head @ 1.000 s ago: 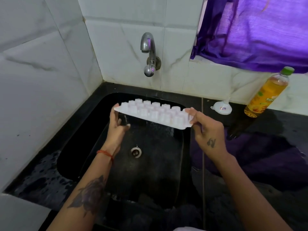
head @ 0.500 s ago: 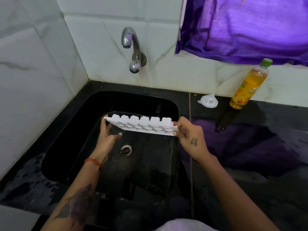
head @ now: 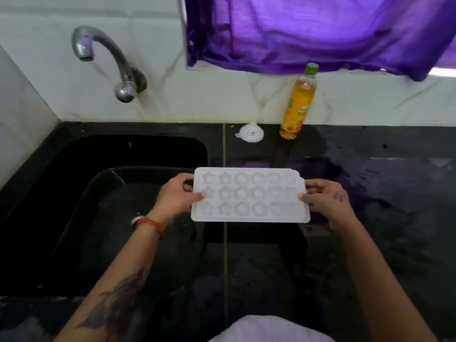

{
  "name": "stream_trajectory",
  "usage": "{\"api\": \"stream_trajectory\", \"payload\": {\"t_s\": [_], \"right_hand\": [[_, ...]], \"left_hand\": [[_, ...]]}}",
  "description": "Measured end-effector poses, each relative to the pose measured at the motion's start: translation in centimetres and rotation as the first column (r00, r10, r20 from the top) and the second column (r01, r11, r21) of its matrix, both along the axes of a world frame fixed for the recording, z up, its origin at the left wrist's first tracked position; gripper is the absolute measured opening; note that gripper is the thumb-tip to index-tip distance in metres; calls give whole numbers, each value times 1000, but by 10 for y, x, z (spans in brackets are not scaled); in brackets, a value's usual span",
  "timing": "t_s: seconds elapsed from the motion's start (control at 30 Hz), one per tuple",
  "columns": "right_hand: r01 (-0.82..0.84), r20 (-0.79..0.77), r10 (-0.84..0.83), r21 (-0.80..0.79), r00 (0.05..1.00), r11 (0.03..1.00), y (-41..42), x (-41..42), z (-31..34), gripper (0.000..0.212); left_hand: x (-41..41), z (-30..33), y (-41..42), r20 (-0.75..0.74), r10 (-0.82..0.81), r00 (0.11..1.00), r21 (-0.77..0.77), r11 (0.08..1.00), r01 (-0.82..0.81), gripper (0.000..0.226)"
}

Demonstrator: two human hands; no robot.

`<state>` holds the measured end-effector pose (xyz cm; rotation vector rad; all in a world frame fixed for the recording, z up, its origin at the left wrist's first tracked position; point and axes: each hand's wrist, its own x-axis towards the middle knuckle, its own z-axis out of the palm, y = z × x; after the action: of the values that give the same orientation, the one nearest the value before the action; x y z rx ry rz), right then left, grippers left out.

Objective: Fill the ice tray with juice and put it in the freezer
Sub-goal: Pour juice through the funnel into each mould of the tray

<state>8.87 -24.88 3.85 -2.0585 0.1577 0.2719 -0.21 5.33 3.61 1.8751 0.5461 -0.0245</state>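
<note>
A white ice tray (head: 249,195) with star and flower shaped cells faces up, held level over the sink's right rim and the black counter. My left hand (head: 176,197) pinches its left end, thumb on top. My right hand (head: 325,199) pinches its right end the same way. The cells look empty. A bottle of yellow juice (head: 299,102) with a green cap stands against the back wall, beyond the tray. A small white funnel (head: 251,134) lies mouth down to the bottle's left.
The black sink (head: 74,193) fills the left side, with a chrome tap (head: 108,62) on the tiled wall above it. The black counter (head: 382,193) to the right looks wet. A purple curtain (head: 320,30) hangs above the bottle.
The tray was upside down over the sink; both hands have turned it cells up and carried it right, to the sink's rim and counter.
</note>
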Motion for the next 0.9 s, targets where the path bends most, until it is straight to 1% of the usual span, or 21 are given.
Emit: {"api": "stream_trajectory", "payload": {"t_s": [0.1, 0.2, 0.3, 0.37, 0.43, 0.47, 0.5, 0.53, 0.57, 0.6, 0.67, 0.73, 0.83, 0.9], "right_hand": [[63, -45, -65, -44, 997, 997, -46, -3, -17, 34], [89, -93, -95, -65, 991, 994, -75, -5, -33, 34], [73, -126, -80, -59, 989, 996, -91, -8, -44, 34], [44, -128, -50, -43, 990, 998, -96, -9, -49, 32], [4, -124, -12, -63, 992, 998, -99, -7, -49, 30], [-20, -132, 10, -73, 991, 997, -101, -5, -47, 29], [-44, -146, 32, -82, 989, 996, -101, -3, -45, 30], [-69, -163, 53, -97, 985, 993, -102, 0, -41, 32], [-94, -173, 73, -118, 982, 989, -101, 4, -38, 35], [-117, -176, 91, -143, 980, 983, -101, 9, -34, 40], [-163, -157, 132, -203, 979, 966, -98, 23, -24, 47], [-208, -123, 182, -256, 976, 944, -93, 44, -13, 50], [-255, -51, 252, -316, 966, 914, -77, 87, 3, 57], [-243, 14, 261, -320, 965, 916, -61, 121, 12, 63]], "left_hand": [[11, -9, -42, -47, -74, 996, -13, 997, 73, 39], [16, -22, -71, -92, -90, 992, -36, 996, 87, 43], [15, -37, -87, -156, -72, 985, -49, 997, 65, 45], [12, -45, -92, -200, -64, 978, -78, 996, 49, 45], [12, -49, -92, -238, -60, 969, -91, 995, 39, 49], [14, -49, -92, -250, -49, 967, -44, 998, 39, 54], [18, -46, -92, -256, -34, 966, 75, 996, 54, 58], [24, -44, -93, -252, -16, 968, 240, 968, 78, 63], [31, -41, -95, -227, -3, 974, 386, 918, 93, 66], [40, -37, -99, -182, -9, 983, 470, 878, 95, 66], [61, -29, -112, -102, -65, 993, 507, 855, 109, 62], [86, -25, -126, -86, -168, 982, 558, 809, 188, 59], [125, -28, -142, -153, -325, 933, 630, 696, 345, 69], [147, -36, -149, -248, -390, 887, 643, 618, 452, 81]]}}
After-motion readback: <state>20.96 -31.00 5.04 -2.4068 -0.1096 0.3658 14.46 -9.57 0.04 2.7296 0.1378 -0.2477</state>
